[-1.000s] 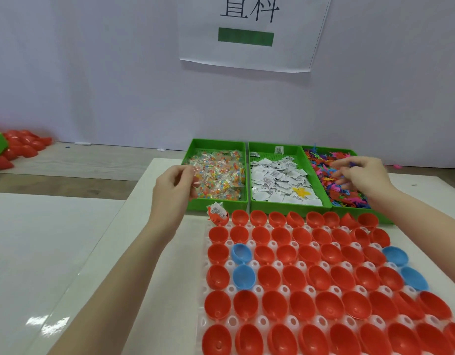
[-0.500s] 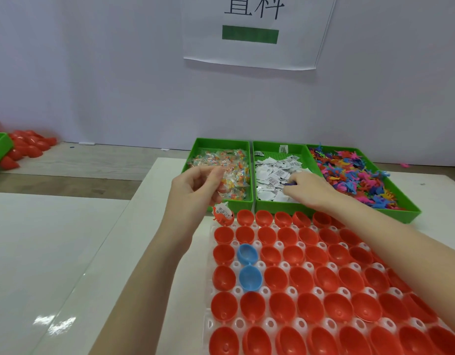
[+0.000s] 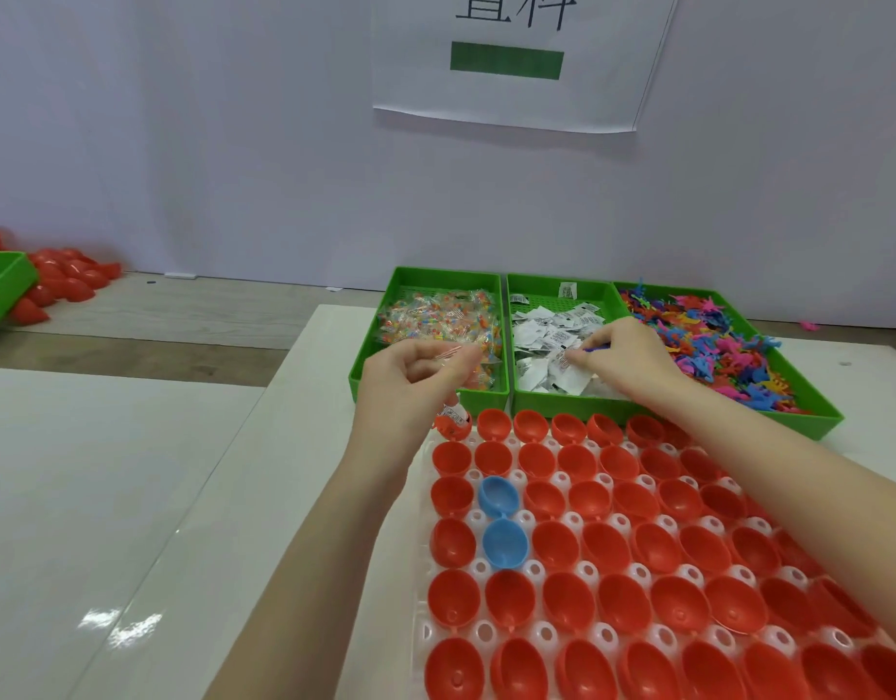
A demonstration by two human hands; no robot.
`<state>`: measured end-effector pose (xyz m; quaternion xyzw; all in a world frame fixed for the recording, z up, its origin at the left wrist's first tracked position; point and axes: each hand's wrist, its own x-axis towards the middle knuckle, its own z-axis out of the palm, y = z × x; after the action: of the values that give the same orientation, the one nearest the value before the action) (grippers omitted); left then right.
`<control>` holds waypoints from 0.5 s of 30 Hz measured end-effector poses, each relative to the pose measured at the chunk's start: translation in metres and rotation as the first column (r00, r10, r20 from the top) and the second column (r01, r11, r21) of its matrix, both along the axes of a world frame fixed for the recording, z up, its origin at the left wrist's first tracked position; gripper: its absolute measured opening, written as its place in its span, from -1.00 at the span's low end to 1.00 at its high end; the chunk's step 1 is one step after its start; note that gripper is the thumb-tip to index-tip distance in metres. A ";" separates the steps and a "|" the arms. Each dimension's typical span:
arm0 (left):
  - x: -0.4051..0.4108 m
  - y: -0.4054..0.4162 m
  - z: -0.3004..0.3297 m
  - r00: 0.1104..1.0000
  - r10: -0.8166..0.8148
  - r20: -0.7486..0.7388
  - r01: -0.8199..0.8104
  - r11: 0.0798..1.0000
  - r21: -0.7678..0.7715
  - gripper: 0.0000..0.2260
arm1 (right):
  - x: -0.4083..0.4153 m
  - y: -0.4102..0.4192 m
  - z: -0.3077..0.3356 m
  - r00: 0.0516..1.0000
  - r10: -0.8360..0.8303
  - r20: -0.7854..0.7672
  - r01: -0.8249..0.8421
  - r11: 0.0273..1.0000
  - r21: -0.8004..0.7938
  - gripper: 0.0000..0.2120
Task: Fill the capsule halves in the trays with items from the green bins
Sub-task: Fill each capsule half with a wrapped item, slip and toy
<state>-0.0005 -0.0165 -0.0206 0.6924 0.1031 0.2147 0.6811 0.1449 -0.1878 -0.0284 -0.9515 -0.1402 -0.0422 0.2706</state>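
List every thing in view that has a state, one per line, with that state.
left hand: pinches a clear packet over the left bin
right hand: in the middle bin, pinching a white sachet and a small blue toy
right bin: heaped with coloured toys
corner capsule half: filled
blue capsule halves: empty
other red capsule halves: empty
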 end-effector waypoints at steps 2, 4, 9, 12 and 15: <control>0.001 0.000 -0.002 1.000 0.004 -0.022 -0.004 1.000 0.011 -0.82 | 0.001 -0.003 0.004 1.000 0.002 0.016 -0.002 1.000 -0.020 -0.75; 0.001 0.000 -0.002 1.000 0.007 -0.026 -0.007 1.000 0.017 -0.86 | 0.001 -0.006 0.006 0.998 -0.014 0.054 0.017 0.998 -0.066 -0.75; 0.001 0.000 -0.004 0.999 0.025 -0.039 -0.024 0.999 0.025 -0.87 | 0.001 -0.014 0.010 0.982 -0.048 0.181 0.071 0.990 -0.125 -0.77; 0.002 -0.001 -0.005 0.998 0.036 -0.052 -0.035 0.999 0.025 -0.83 | 0.004 -0.016 0.006 0.995 0.019 0.101 0.002 0.980 -0.200 -0.81; 0.002 0.000 -0.006 0.998 0.037 -0.055 -0.036 0.999 0.025 -0.83 | 0.004 -0.015 -0.001 0.998 0.056 0.031 -0.046 0.966 -0.254 -0.75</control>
<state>0.0016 -0.0162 -0.0264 0.7042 0.1318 0.2092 0.6656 0.1484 -0.2028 -0.0295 -0.9734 -0.1739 -0.0350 0.1450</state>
